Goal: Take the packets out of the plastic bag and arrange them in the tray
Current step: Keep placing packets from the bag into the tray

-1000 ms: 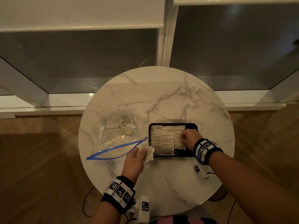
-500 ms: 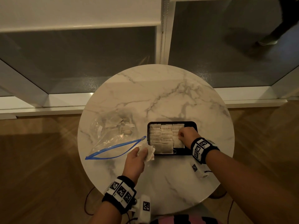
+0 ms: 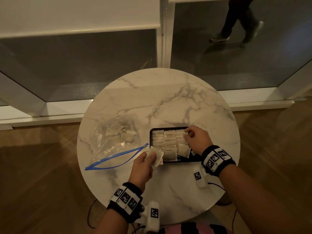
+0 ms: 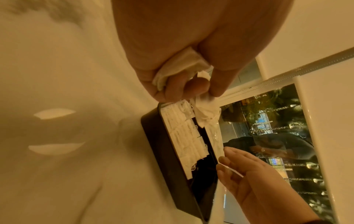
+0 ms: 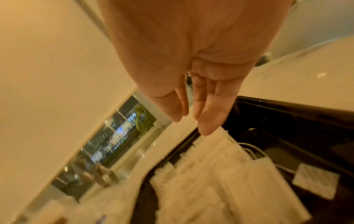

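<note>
A black tray (image 3: 194, 160) sits right of centre on the round marble table, with rows of white packets (image 3: 164, 142) in it. One packet (image 3: 184, 150) lies slanted in the right row. My right hand (image 3: 186, 135) hovers over the tray's far right corner. Its fingers (image 5: 208, 121) are straight, the tips at the top of a packet (image 5: 226, 151). Just left of the tray my left hand (image 3: 150, 155) grips a small bunch of packets (image 3: 156, 157), also seen in the left wrist view (image 4: 205, 112). The clear plastic bag (image 3: 116, 142) with a blue zip lies open at the left, a few packets inside.
The table edge (image 3: 79, 149) drops to a wooden floor on all sides. Behind the table is a window with a white blind (image 3: 79, 16). Beyond the glass a person's legs (image 3: 239, 22) are walking. Thin cables (image 3: 217, 184) trail off the near edge.
My right hand has moved from the near part of the right row to the tray's far right corner, and a slanted packet now shows where it was. The left hand has stayed put.
</note>
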Motion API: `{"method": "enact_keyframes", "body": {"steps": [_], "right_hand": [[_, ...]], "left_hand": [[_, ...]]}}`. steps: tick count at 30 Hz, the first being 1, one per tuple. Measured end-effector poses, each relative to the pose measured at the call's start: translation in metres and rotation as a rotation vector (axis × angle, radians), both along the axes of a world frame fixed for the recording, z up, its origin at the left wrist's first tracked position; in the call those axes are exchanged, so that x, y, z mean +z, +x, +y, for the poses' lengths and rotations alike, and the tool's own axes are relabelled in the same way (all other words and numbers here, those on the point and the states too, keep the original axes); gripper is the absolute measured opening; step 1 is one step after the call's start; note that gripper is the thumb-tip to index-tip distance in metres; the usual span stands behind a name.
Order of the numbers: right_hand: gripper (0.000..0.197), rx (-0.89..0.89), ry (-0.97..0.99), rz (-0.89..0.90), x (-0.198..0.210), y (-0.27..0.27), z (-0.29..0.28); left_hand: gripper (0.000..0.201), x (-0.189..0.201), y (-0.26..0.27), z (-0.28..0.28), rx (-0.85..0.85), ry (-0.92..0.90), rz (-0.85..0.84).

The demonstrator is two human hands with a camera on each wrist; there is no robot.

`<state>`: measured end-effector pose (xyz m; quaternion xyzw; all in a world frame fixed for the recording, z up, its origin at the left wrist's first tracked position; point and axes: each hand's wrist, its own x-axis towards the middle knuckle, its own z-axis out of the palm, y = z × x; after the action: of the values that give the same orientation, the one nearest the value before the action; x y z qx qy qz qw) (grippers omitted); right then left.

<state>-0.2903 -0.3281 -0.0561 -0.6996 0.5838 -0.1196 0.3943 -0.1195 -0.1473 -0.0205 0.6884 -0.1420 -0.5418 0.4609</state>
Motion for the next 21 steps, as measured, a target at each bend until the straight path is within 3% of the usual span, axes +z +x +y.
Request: {"method": "enact_keyframes", "body": {"steps": [4,8,11,16,21], "right_hand": [[0.005,-0.052,0.117,-0.058,0.0,-0.007,0.017],[0.008,-0.051,0.204,0.163,-0.011,-0.01,0.022],[0.014,0.046,0.18,0.293,-0.011,-0.002,0.023],[0.056,0.194,0.114,0.438,-0.025,0.003,0.024],[0.065,0.186,0.101,0.447,-0.034,0.005,0.022]], "left_hand": [[0.024,0.002,-0.004,-0.007,-0.006,-0.018,0.04],[0.021,0.003,-0.007,-0.011,-0.021,-0.012,0.033],[0.021,0.0,-0.006,-0.009,-0.013,0.01,0.022],[0.02,-0.002,-0.003,0.002,0.007,0.02,0.011],[0.021,-0.006,0.002,0.013,0.033,0.025,-0.016]]}}
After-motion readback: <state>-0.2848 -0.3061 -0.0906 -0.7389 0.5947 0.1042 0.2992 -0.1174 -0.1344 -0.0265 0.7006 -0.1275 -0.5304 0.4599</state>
